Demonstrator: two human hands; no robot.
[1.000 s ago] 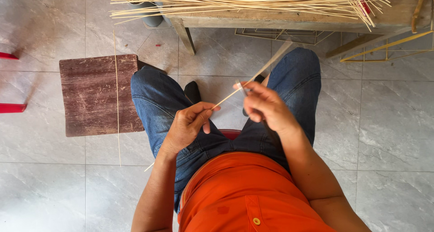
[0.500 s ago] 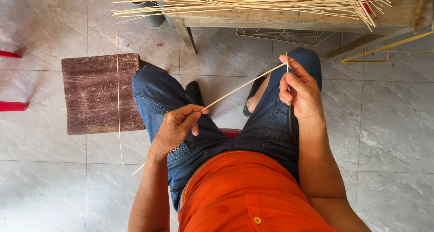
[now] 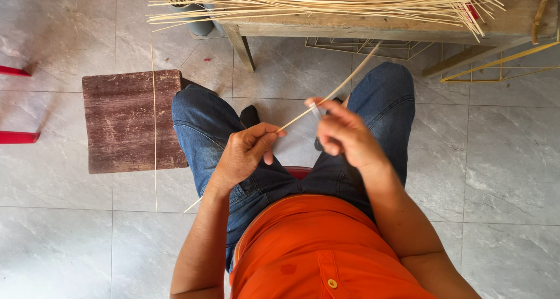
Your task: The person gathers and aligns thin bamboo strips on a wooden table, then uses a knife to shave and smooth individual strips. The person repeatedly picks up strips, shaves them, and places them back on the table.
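A thin pale strip (image 3: 303,115) is pinched between thumb and fingers of the left hand (image 3: 245,153) and gripped further up by the closed right hand (image 3: 344,133), above the lap. A bundle of similar strips (image 3: 326,2) is laid on the wooden bench (image 3: 373,25) ahead; a dark wooden board (image 3: 125,121) is placed on the tiled floor (image 3: 52,229).

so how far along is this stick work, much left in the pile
One thin stick lies apart across the dark wooden board, possibly a finished one. In hand: a single thin strip, pinched by the left hand and gripped further up by the right hand. A large pile of sticks covers the wooden bench, so most seems left.
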